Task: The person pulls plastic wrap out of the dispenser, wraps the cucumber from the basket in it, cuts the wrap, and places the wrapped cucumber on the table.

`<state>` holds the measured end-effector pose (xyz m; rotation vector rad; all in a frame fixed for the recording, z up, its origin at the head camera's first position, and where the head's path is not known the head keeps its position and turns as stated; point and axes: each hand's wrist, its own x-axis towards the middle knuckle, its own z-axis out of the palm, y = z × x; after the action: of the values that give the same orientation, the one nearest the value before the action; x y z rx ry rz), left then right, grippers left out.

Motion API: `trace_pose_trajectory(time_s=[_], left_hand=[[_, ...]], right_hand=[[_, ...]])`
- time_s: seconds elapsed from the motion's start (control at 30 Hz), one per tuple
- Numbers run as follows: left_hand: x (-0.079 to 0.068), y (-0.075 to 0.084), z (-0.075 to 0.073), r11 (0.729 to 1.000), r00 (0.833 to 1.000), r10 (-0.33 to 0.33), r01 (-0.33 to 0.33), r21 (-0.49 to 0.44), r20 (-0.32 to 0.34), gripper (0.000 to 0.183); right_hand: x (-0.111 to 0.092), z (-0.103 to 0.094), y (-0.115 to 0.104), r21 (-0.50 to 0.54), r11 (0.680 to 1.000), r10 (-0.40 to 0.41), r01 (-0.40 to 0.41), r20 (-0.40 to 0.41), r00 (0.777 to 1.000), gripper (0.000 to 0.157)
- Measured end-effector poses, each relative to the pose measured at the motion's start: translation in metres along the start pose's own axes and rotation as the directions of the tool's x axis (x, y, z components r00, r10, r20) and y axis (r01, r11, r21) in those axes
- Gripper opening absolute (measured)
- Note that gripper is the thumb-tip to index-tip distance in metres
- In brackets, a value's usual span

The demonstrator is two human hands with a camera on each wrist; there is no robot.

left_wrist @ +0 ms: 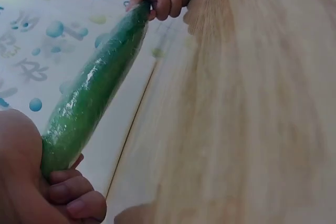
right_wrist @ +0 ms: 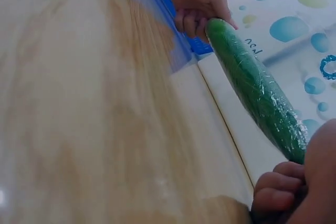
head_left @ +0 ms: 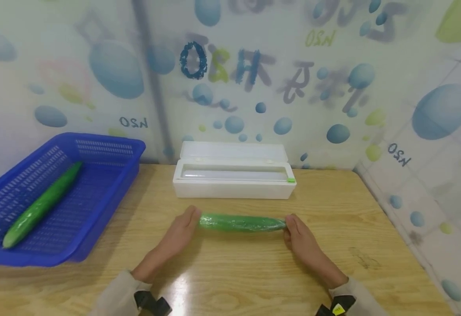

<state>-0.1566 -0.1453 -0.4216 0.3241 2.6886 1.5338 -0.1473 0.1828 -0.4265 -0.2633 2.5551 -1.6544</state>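
A green cucumber (head_left: 242, 223) in shiny clear wrap is stretched level between both hands, above the table in front of the white box. My left hand (head_left: 180, 230) pinches its left end, thumb on top and fingers curled beneath, as the left wrist view shows at the near end of the cucumber (left_wrist: 94, 90). At the narrower right end, my right hand (head_left: 302, 237) grips the tip between thumb and curled fingers. The right wrist view has the cucumber (right_wrist: 257, 90) running from one hand to the other, its wrap creased and glossy.
Behind the hands stands a white wrap dispenser box (head_left: 234, 189) with its lid raised and a roll inside. On the left, a blue plastic basket (head_left: 113, 206) holds another cucumber (head_left: 42, 205). A patterned wall (head_left: 230, 105) borders the wooden table (head_left: 254, 272) at the back and right.
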Motion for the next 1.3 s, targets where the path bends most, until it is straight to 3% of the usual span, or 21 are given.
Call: trace_pose_trajectory(time_s=[0.17,0.3,0.43,0.57,0.7,0.87,0.97,1.1,1.2,1.3], left_hand=[[0.001,0.003,0.003,1.0,1.0,-0.007,0.007,-0.008,-0.002,0.036],[0.0,0.004,0.005,0.998,0.993,0.04,-0.036,-0.042,0.112,0.035],[0.002,0.006,0.015,0.978,0.95,0.112,-0.054,-0.2,0.292,0.029],[0.003,0.015,0.033,0.941,0.916,0.136,0.0,-0.34,0.376,0.033],[0.005,0.026,0.053,0.911,0.916,0.107,0.065,-0.408,0.386,0.037],[0.009,0.041,0.075,0.864,0.924,0.026,0.171,-0.473,0.383,0.04],[0.011,0.049,0.088,0.825,0.93,-0.01,0.216,-0.522,0.368,0.039],[0.014,0.061,0.107,0.792,0.936,-0.025,0.233,-0.564,0.352,0.037],[0.015,0.071,0.122,0.785,0.939,-0.025,0.23,-0.575,0.342,0.034],[0.016,0.08,0.136,0.802,0.948,-0.029,0.212,-0.559,0.318,0.031]], right_hand=[[0.006,-0.007,0.002,0.206,0.974,0.084,-0.094,0.054,0.995,0.033],[0.015,-0.016,0.01,0.325,0.928,0.195,-0.18,-0.012,0.981,0.033],[0.021,-0.029,0.016,0.346,0.914,0.265,-0.213,-0.109,0.958,0.036],[0.023,-0.039,0.018,0.338,0.924,0.246,-0.18,-0.163,0.956,0.048],[0.023,-0.044,0.018,0.29,0.945,0.213,-0.151,-0.198,0.957,0.051],[0.022,-0.048,0.014,0.217,0.954,0.252,-0.206,-0.211,0.944,0.068],[0.019,-0.046,0.01,0.101,0.969,0.242,-0.227,-0.184,0.953,0.076],[0.012,-0.04,0.003,-0.096,0.974,0.192,-0.206,-0.143,0.971,0.078],[0.009,-0.034,-0.001,-0.185,0.965,0.165,-0.189,-0.134,0.977,0.079],[0.007,-0.03,-0.004,-0.207,0.961,0.158,-0.184,-0.138,0.978,0.08]])
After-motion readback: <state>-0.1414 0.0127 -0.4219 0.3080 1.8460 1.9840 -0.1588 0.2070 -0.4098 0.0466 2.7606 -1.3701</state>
